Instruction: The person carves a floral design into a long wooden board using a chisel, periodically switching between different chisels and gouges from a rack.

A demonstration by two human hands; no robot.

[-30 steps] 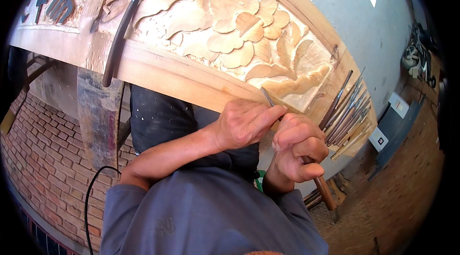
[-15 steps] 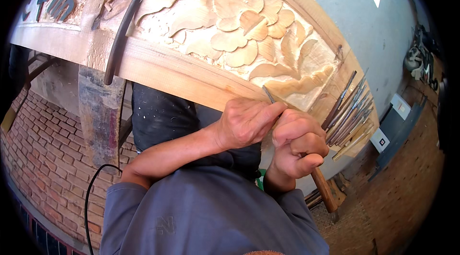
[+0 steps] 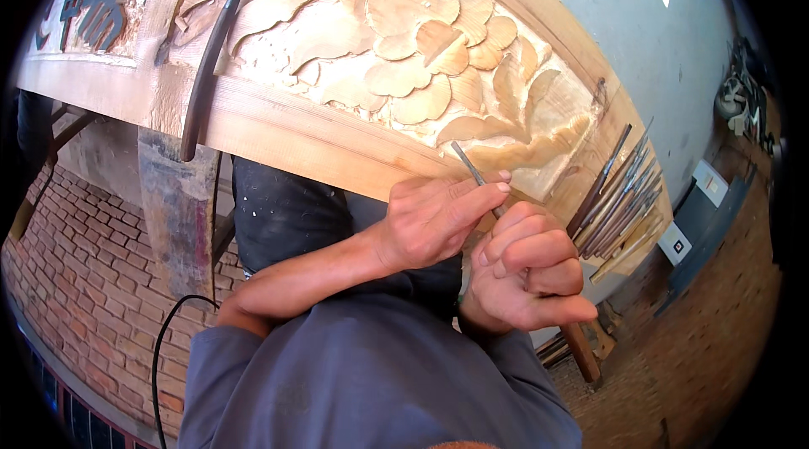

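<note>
A slim carving chisel slants between both hands, its metal tip just above the near edge of a carved wooden panel. My left hand pinches the metal shaft between thumb and fingers. Curled around the tool lower down is my right hand, its thumb sticking out to the side. A brown wooden handle emerges below the right hand, in line with the shaft. On the panel, a raised flower with petals and leaves lies close to the chisel tip.
Several carving tools lie bunched at the panel's right end. A dark curved bar crosses the panel at left, near dark raised shapes. A worn wooden support stands beneath. A black cable runs over the brick floor.
The chisel has drawn back slightly, and more of its shaft shows beyond my left hand. My right hand has dropped a little and its thumb now points further outward.
</note>
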